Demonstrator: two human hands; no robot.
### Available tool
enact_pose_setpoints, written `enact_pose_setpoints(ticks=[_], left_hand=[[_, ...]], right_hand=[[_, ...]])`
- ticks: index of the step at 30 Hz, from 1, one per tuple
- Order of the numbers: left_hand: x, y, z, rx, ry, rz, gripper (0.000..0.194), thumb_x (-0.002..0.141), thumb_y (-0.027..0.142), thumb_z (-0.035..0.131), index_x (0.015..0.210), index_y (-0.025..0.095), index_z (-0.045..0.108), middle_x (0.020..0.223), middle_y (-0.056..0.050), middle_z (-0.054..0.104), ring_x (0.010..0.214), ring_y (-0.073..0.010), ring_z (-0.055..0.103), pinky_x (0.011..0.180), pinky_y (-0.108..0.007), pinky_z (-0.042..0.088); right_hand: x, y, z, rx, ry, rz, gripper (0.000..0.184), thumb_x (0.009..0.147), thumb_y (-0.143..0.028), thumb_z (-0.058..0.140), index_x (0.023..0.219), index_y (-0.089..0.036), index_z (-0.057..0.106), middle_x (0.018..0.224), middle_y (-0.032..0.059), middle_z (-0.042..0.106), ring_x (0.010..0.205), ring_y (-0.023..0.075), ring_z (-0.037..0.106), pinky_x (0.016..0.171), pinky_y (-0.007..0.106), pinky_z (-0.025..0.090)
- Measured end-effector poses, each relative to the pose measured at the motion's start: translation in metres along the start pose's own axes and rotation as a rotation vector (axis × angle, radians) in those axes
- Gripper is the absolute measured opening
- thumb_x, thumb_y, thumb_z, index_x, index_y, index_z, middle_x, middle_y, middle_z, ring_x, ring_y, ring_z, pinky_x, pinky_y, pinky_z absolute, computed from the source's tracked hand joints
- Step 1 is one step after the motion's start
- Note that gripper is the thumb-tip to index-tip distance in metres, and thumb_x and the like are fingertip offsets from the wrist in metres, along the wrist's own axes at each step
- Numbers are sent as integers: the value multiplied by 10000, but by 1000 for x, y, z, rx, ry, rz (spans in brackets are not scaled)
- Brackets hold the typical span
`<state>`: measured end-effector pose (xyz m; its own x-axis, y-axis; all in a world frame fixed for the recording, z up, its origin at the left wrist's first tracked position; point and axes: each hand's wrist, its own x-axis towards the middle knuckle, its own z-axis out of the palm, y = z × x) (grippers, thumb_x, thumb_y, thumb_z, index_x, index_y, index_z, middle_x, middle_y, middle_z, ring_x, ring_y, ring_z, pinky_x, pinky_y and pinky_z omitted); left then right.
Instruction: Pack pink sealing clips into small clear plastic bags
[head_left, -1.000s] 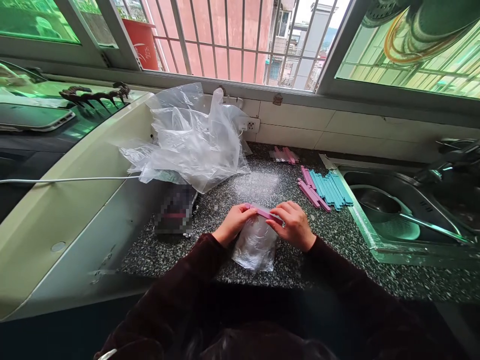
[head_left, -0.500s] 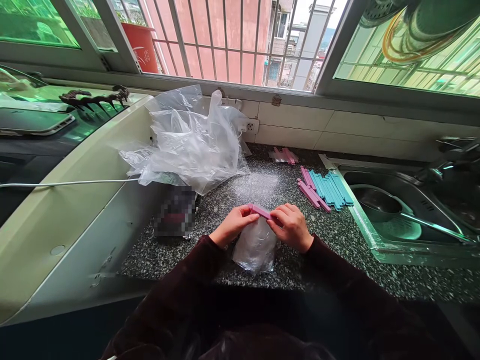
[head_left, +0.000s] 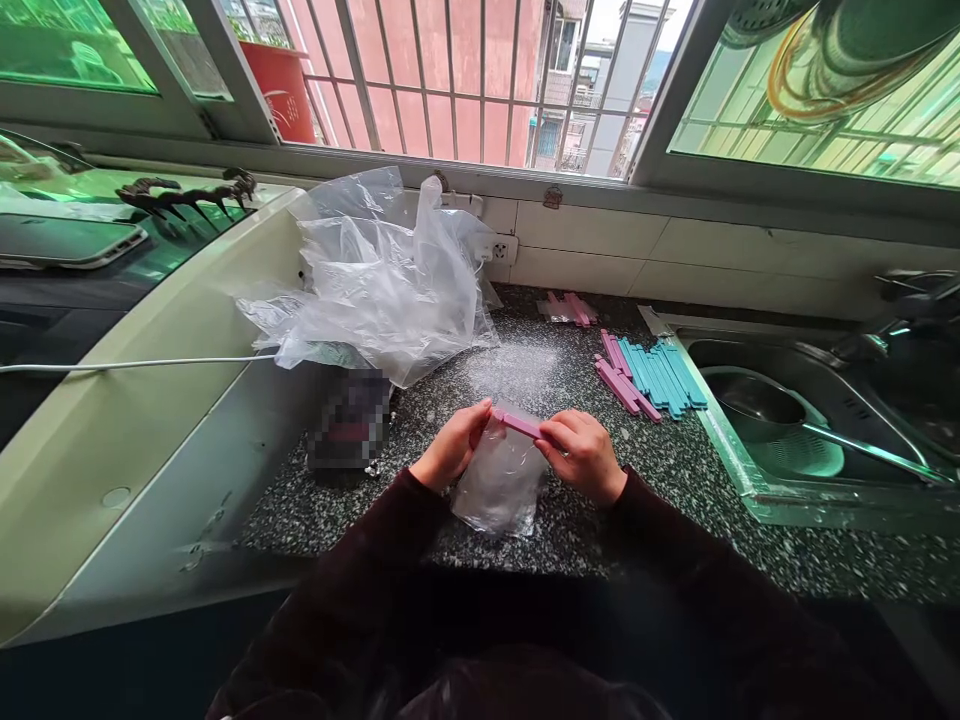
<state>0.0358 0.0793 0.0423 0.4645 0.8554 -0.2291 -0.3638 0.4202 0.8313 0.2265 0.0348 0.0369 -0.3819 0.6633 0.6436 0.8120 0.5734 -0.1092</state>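
A pink bag sealing clip lies across the top of a small clear plastic bag, which hangs toward the counter's front edge. My right hand is closed on the clip's right end. At the other side, my left hand pinches the bag's upper left edge, its fingertips close to the clip's left end. Whether they also touch the clip is hard to tell. Farther right on the counter are several pink clips and blue clips, laid side by side. A smaller group of pink clips rests near the wall.
Large crumpled clear plastic bags fill the back left of the speckled counter. White powder is spread beyond my hands. A blurred dark object stands left. To the right, a sink holds a pot with a long handle.
My left hand has shifted slightly left and up from the clip onto the bag's edge. The bag has swung a little left, and my right hand keeps its hold on the clip.
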Motion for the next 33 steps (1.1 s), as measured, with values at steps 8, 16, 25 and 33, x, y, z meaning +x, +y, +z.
enact_pose_setpoints(ticks=[8, 16, 25, 33], left_hand=[[4, -11, -5, 227, 46, 98, 438, 643, 542, 652, 595, 120, 544, 498, 42, 447, 443, -54, 338, 450, -205, 238], [4, -13, 1, 220, 69, 154, 468, 626, 578, 641, 584, 129, 516, 495, 46, 434, 462, -59, 322, 464, -210, 231], [5, -16, 2, 115, 78, 185, 426, 610, 529, 676, 602, 123, 548, 527, 33, 472, 500, -75, 357, 499, -218, 271], [5, -16, 4, 85, 97, 182, 443, 577, 537, 699, 609, 118, 561, 524, 27, 497, 494, -75, 381, 494, -215, 286]], right_hand=[[1, 0, 1, 36, 27, 5, 88, 835, -232, 535, 823, -176, 602, 744, 40, 597, 703, 155, 497, 635, 287, 403], [0, -1, 7, 154, 92, 42, 102, 855, -176, 495, 925, -169, 568, 810, 67, 570, 772, 177, 493, 692, 324, 462], [1, -4, 11, 190, 139, 54, 130, 851, -154, 497, 959, -187, 560, 841, 65, 564, 802, 179, 502, 710, 335, 473], [1, -5, 10, 187, 156, 53, 128, 851, -154, 495, 957, -185, 561, 826, 59, 565, 789, 177, 502, 709, 336, 467]])
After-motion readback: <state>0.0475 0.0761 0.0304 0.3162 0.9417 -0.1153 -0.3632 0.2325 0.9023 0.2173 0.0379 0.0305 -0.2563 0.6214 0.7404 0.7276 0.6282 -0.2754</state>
